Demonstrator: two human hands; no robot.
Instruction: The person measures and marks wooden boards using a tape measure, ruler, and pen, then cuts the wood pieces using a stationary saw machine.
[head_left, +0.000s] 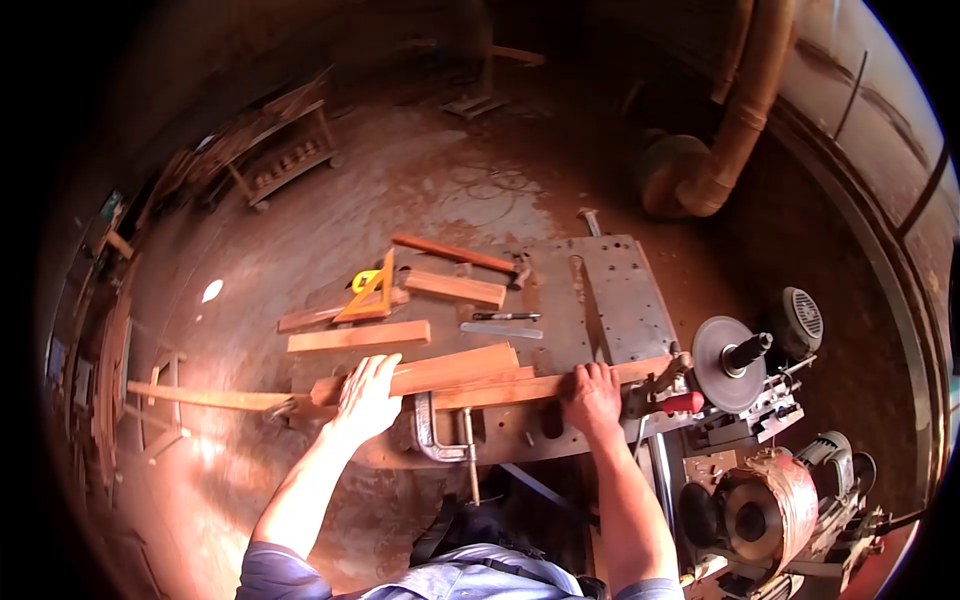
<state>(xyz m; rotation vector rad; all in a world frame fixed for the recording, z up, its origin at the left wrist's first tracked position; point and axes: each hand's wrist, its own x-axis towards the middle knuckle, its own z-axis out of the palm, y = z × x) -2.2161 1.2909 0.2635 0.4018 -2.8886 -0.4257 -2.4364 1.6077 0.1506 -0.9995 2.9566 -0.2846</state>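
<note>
Grey steel worktable (635, 290), frame ctr. Reddish-brown wood block (455, 369): axis approx. L–R; L hand (370, 393) nearer, over L end. R hand (593, 392) on long brown wood strip (545, 388). Pinching? Can't tell, both.

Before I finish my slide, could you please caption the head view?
Left hand and right hand on wood at a metal table with a clamp.

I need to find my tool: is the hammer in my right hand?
No, the hammer lies on the worktable; the right hand is on a wooden strip.
</note>
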